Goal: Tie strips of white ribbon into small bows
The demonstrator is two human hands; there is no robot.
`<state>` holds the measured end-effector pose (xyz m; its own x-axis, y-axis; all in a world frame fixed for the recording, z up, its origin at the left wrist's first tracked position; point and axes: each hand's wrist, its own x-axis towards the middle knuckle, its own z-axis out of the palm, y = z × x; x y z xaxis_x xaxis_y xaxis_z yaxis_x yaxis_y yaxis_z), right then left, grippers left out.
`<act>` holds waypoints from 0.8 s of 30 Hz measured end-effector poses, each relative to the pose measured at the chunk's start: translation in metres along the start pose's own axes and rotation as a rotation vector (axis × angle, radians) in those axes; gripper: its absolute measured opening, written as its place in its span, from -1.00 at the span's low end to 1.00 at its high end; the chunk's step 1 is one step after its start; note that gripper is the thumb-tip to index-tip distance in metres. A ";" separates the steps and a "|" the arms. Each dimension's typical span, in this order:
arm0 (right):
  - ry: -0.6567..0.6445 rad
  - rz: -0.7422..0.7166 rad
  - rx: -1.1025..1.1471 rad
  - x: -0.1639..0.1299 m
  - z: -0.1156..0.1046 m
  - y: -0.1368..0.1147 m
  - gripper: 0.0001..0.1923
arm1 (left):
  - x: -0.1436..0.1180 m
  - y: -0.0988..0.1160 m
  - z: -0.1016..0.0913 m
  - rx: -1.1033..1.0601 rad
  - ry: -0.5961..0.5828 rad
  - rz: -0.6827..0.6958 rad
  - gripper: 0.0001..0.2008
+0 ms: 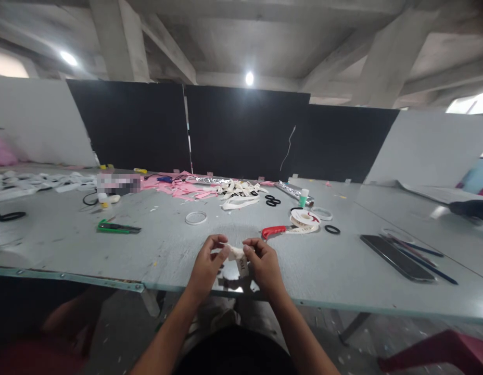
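Both my hands meet over the near edge of the grey table point(148, 250). Between them is a cream printed ribbon point(241, 265), bunched or knotted at the top, with one end hanging down that bears dark lettering. My left hand point(210, 260) pinches its left side between thumb and finger. On the other side my right hand point(263, 260) pinches it too. Just beyond the right hand lies a red-handled cutter point(273, 230), beside a ribbon spool point(305, 217) with printed ribbon trailing from it. A white ring point(195, 217) rests beyond the left hand.
A green utility knife point(118, 227) lies at left, black scissors point(9, 215) farther left. Cream ribbon pieces point(241, 192) and pink strips point(179, 186) are heaped at the back. Black rings point(271, 200) and a glue stick point(304, 198) stand nearby. A phone point(395, 258) and pencils point(424, 263) lie right.
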<state>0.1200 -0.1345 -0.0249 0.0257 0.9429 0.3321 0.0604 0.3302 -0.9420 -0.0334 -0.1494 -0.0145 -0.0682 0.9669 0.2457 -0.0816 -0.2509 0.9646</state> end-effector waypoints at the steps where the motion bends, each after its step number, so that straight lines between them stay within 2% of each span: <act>1: -0.001 0.003 0.009 0.000 0.000 -0.001 -0.76 | 0.000 -0.001 0.000 0.013 -0.017 -0.001 -0.61; 4: -0.012 0.002 0.018 -0.001 0.000 -0.003 -0.75 | 0.002 -0.003 0.000 0.088 -0.080 -0.033 -0.67; 7: -0.057 -0.012 -0.025 -0.002 0.001 -0.005 -0.74 | 0.003 -0.003 0.000 0.113 -0.069 -0.012 -0.71; 10: -0.154 -0.047 -0.057 -0.003 0.002 -0.006 -0.78 | 0.002 -0.003 -0.002 0.028 -0.046 -0.026 -0.72; 14: -0.250 -0.040 -0.067 -0.005 0.003 -0.007 -0.83 | 0.001 -0.004 -0.003 -0.103 -0.085 -0.096 -0.69; 21: -0.203 -0.012 0.015 -0.003 0.005 -0.006 -0.81 | 0.001 -0.003 -0.003 0.008 -0.172 -0.042 -0.70; 24: -0.191 0.017 0.029 -0.002 0.005 -0.007 -0.85 | 0.000 -0.007 0.000 0.007 -0.156 -0.052 -0.69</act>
<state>0.1145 -0.1382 -0.0195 -0.1636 0.9388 0.3031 0.0330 0.3123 -0.9494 -0.0333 -0.1473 -0.0207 0.0911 0.9740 0.2073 -0.0744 -0.2009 0.9768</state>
